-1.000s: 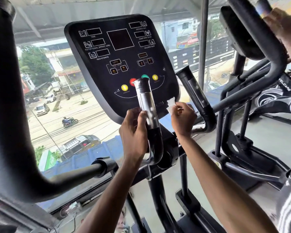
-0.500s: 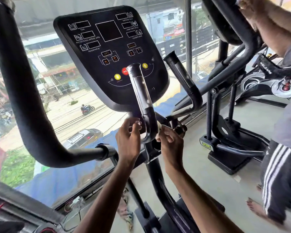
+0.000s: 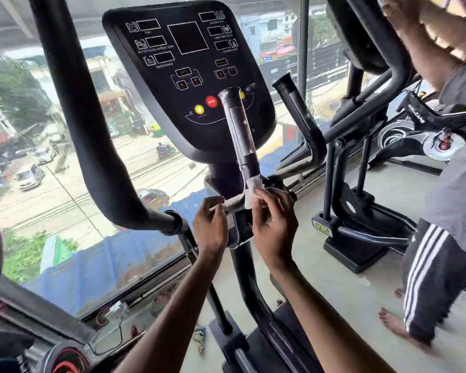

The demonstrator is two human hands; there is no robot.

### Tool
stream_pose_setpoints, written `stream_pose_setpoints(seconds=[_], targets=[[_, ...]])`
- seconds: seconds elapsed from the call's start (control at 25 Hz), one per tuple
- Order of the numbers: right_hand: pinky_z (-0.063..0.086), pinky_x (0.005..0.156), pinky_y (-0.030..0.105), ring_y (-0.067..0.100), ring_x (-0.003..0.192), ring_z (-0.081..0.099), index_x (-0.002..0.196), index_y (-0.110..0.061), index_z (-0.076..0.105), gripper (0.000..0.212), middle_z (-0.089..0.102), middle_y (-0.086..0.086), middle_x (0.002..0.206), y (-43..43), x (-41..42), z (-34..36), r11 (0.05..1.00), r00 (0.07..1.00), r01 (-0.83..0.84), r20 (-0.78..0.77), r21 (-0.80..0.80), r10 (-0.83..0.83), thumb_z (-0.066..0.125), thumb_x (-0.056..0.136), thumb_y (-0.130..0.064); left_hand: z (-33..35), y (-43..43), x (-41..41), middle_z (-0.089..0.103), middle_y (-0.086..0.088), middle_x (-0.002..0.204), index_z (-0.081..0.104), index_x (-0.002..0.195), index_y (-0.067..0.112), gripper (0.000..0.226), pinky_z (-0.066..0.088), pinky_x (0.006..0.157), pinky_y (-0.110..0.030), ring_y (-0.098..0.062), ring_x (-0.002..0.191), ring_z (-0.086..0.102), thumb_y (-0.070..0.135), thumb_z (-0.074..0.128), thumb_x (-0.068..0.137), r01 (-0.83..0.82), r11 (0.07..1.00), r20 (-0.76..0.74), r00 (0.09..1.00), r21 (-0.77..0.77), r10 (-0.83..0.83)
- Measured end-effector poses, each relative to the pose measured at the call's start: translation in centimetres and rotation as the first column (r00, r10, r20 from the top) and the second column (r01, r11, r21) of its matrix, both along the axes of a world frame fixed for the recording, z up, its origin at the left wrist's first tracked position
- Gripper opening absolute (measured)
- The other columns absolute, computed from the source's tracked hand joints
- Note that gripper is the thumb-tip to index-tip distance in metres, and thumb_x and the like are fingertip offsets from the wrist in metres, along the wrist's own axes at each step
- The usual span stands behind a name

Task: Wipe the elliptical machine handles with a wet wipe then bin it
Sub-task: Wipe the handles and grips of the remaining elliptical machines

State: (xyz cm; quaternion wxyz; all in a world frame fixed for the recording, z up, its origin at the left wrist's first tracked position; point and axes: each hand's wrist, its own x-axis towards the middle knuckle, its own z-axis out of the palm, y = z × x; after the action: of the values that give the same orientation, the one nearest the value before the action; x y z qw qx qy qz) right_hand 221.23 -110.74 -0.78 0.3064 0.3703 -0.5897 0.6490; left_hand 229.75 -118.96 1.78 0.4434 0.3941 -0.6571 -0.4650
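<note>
Pinching 1 wet wipe (image 3: 252,188) against bend of near handle (image 3: 240,130) with right hand (image 3: 275,227); gripping its lower bar with left hand (image 3: 210,230). Counting 2 short handles total, far handle (image 3: 297,114) apart, rightward.

The crumpled white wet wipe (image 3: 252,188), held beside the upright black-and-silver tubular handle (image 3: 240,130) one second ago, now wraps that handle's lower bend, pinched there by the right hand (image 3: 273,224). The left hand (image 3: 210,227) has slid from mid-grip down to the bend.
</note>
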Motion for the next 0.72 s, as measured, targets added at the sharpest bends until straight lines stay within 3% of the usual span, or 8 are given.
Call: stream_pose_setpoints(seconds=[0.08, 0.16, 0.24, 0.32, 0.36, 0.52, 0.64, 0.72], targets=[[0.053, 0.094, 0.021, 0.005, 0.112, 0.056, 0.114, -0.003, 0.077, 0.022, 0.068, 0.013, 0.110, 0.0, -0.4, 0.3, 0.995, 0.994, 0.039, -0.103, 0.094, -0.029, 0.068, 0.094, 0.003, -1.0, 0.3, 0.1, 0.076, 0.004, 0.087, 0.072, 0.093, 0.023, 0.029, 0.060, 0.086, -0.052, -0.023, 0.089, 0.074, 0.037, 0.051, 0.078, 0.030, 1.000, -0.038, 0.999, 0.007, -0.030], [0.056, 0.089, 0.027, 0.012, 0.104, 0.062, 0.118, -0.011, 0.076, 0.028, 0.067, 0.008, 0.112, 0.2, -0.5, 0.0, 0.974, 0.983, 0.035, -0.185, 0.224, 0.007, 0.068, 0.094, 0.001, -0.9, 0.9, 0.4, 0.077, 0.000, 0.091, 0.072, 0.098, 0.019, 0.025, 0.061, 0.086, -0.051, -0.024, 0.093, 0.074, 0.028, 0.054, 0.082, 0.088, 0.996, -0.078, 0.993, -0.002, -0.088], [0.058, 0.084, 0.034, 0.022, 0.096, 0.066, 0.123, -0.016, 0.074, 0.030, 0.066, 0.004, 0.114, 0.6, -0.2, -0.4, 0.941, 0.963, 0.056, -0.266, 0.335, 0.037, 0.066, 0.096, -0.004, -0.7, 1.4, 0.8, 0.076, 0.004, 0.093, 0.071, 0.103, 0.018, 0.024, 0.063, 0.082, -0.039, -0.018, 0.093, 0.074, 0.009, 0.055, 0.087, 0.123, 0.992, -0.099, 0.987, -0.022, -0.125], [0.057, 0.084, 0.033, 0.025, 0.097, 0.066, 0.124, -0.011, 0.073, 0.029, 0.067, 0.005, 0.116, 0.8, 0.0, -0.5, 0.928, 0.946, 0.116, -0.323, 0.355, 0.006, 0.062, 0.099, -0.003, -0.8, 1.5, 1.1, 0.075, 0.009, 0.094, 0.068, 0.107, 0.019, 0.036, 0.060, 0.073, -0.023, -0.008, 0.090, 0.073, -0.008, 0.053, 0.088, 0.124, 0.991, -0.102, 0.987, -0.047, -0.128], [0.056, 0.086, 0.033, 0.026, 0.098, 0.066, 0.123, -0.008, 0.073, 0.029, 0.067, 0.006, 0.116, 0.7, 0.1, -0.4, 0.920, 0.938, 0.149, -0.346, 0.362, -0.016, 0.058, 0.100, -0.002, -1.0, 1.4, 1.3, 0.075, 0.009, 0.095, 0.068, 0.107, 0.020, 0.039, 0.060, 0.073, -0.022, -0.006, 0.090, 0.072, -0.010, 0.052, 0.087, 0.111, 0.993, -0.103, 0.988, -0.041, -0.115], [0.047, 0.101, 0.032, 0.031, 0.106, 0.062, 0.127, 0.001, 0.069, 0.034, 0.068, 0.013, 0.122, 0.1, -0.5, 0.1, 0.860, 0.850, 0.268, -0.527, 0.435, 0.002, 0.043, 0.105, 0.000, -2.0, 0.5, 2.0, 0.074, 0.008, 0.094, 0.068, 0.092, 0.030, 0.039, 0.061, 0.086, -0.040, -0.015, 0.091, 0.072, -0.004, 0.053, 0.084, 0.013, 1.000, -0.092, 0.996, 0.024, -0.011], [0.046, 0.104, 0.034, 0.031, 0.109, 0.060, 0.122, 0.000, 0.068, 0.030, 0.066, 0.012, 0.118, -0.7, -0.9, 0.5, 0.765, 0.746, 0.378, -0.661, 0.521, 0.082, 0.053, 0.097, 0.004, -2.3, -0.6, 2.5, 0.071, 0.002, 0.096, 0.071, 0.104, 0.016, 0.032, 0.055, 0.085, -0.034, -0.023, 0.092, 0.069, -0.003, 0.053, 0.085, -0.050, 0.995, -0.040, 0.998, 0.084, 0.053], [0.050, 0.094, 0.035, 0.029, 0.101, 0.058, 0.108, -0.005, 0.071, 0.026, 0.063, 0.009, 0.102, -1.9, -0.5, 0.8, 0.688, 0.684, 0.465, -0.720, 0.557, 0.120, 0.052, 0.091, 0.003, -2.7, -1.2, 2.4, 0.070, -0.003, 0.102, 0.070, 0.115, 0.008, 0.030, 0.050, 0.084, -0.028, -0.021, 0.096, 0.066, 0.003, 0.057, 0.088, -0.018, 0.995, -0.007, 1.000, 0.094, 0.019]])
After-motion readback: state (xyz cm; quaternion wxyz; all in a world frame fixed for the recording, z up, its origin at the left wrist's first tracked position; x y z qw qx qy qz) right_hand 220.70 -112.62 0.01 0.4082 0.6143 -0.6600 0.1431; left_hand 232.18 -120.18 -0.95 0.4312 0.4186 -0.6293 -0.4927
